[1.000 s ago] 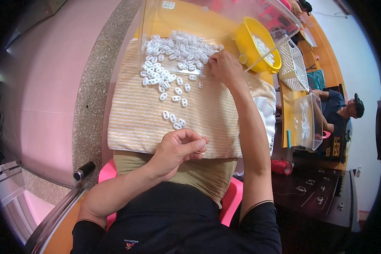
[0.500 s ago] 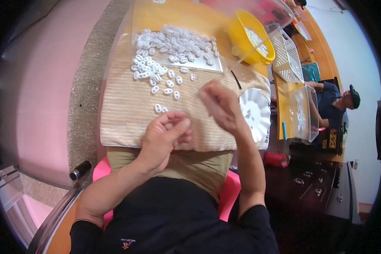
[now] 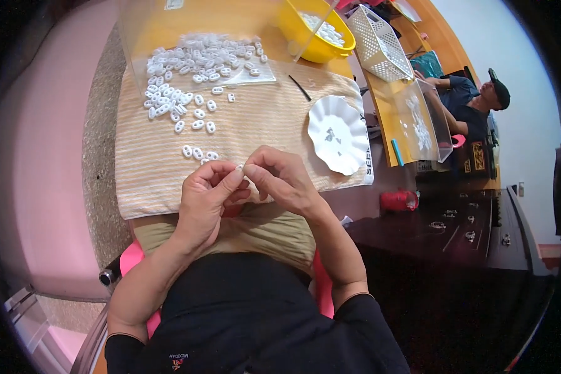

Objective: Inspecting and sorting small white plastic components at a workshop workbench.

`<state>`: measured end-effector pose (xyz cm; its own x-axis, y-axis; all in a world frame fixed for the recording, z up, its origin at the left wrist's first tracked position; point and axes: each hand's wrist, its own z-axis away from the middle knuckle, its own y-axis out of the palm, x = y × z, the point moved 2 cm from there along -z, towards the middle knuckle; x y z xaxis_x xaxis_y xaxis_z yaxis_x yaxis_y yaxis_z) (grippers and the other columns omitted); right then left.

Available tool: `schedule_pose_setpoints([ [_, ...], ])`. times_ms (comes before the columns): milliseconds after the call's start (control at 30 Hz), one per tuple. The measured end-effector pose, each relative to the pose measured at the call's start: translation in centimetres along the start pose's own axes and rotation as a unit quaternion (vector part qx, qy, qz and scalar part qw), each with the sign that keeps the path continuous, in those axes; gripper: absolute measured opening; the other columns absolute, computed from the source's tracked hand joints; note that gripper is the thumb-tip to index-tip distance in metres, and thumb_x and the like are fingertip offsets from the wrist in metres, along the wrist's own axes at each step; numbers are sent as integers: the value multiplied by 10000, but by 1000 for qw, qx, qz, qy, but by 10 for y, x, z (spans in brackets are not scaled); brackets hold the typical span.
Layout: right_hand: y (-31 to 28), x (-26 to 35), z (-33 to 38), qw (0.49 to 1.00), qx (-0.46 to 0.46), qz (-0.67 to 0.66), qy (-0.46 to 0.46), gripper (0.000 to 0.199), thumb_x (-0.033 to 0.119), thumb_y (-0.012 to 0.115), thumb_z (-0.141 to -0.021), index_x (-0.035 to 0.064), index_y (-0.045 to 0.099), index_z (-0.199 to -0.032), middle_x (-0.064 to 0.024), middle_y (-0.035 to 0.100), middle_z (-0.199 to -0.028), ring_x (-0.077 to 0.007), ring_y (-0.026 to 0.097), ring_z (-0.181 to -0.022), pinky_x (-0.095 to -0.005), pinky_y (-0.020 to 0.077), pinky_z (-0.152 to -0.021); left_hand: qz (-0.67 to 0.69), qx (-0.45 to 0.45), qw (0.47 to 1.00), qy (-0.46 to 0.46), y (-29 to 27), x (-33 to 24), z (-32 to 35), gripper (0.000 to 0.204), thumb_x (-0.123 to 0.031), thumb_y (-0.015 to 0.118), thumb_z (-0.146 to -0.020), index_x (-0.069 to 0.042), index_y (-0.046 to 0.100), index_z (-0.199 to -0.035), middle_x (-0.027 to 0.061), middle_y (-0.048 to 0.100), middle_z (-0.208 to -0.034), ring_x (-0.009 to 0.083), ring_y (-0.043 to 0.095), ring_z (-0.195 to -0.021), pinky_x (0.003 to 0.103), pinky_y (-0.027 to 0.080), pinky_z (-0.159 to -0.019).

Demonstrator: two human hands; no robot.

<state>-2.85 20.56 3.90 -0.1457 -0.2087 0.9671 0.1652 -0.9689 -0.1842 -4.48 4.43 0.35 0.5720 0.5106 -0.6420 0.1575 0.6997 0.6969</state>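
Observation:
My left hand point(image 3: 204, 194) is closed in a pinch, with a small white plastic piece point(image 3: 240, 167) showing at its fingertips. Thumb and forefinger of my right hand point(image 3: 285, 182) press together right beside that piece; what they grip is too small to make out. Just left of the hands, several white two-hole plastic pieces point(image 3: 197, 153) lie in a short row on a striped towel point(image 3: 146, 128). More of the same kind form a big heap point(image 3: 196, 55) farther off. To the right, a white scalloped plate point(image 3: 349, 113) bears small dark bits point(image 3: 331, 135).
A thin black strip point(image 3: 300, 88) lies near the plate. Behind stand a clear plastic box point(image 3: 131, 37), a yellow bowl point(image 3: 318, 51) of white pieces and a white perforated basket point(image 3: 375, 45). At far right a person point(image 3: 470, 103) sits by another clear bin point(image 3: 442, 134).
My right hand has come down and left from near the plate to meet my left hand's fingertips. The whole view has shifted, so the table now appears farther left.

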Motion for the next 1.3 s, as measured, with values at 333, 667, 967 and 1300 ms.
schedule_pose_setpoints([
  [333, -100, -5, 43, 928, -280, 245, 2, 119, 72, 668, -841, -8, 645, -926, -4, 602, -674, -51, 506, -576, -219, 410, -520, -15, 20, 999, -22, -1, 0, 2, 107, -70, 625, -894, -12, 580, -971, 67, 649, -898, 123, 647, -800, 244, 562, -721],
  [667, -163, -23, 50, 807, -227, 543, 56, 203, 113, 670, -750, 14, 663, -928, -142, 673, -804, -291, 660, -748, -362, 510, -701, -24, 37, 999, -8, 4, 2, 6, 152, -34, 625, -879, -21, 583, -1025, 66, 643, -903, 128, 644, -803, 254, 567, -716],
  [967, -159, -26, 39, 793, -165, 578, 98, 195, 151, 615, -781, 57, 683, -939, -192, 666, -870, -355, 644, -856, -429, 502, -791, -32, 39, 999, -11, 4, 3, 6, 143, -36, 640, -868, -19, 594, -1002, 65, 642, -885, 125, 641, -790, 255, 566, -709],
  [1300, -158, -27, 36, 800, -159, 571, 90, 197, 133, 576, -765, 45, 705, -885, -214, 660, -883, -370, 642, -840, -424, 502, -809, -22, 36, 999, -10, 3, 4, 6, 151, -23, 626, -873, -7, 601, -1021, 76, 647, -888, 136, 645, -804, 265, 566, -725],
])
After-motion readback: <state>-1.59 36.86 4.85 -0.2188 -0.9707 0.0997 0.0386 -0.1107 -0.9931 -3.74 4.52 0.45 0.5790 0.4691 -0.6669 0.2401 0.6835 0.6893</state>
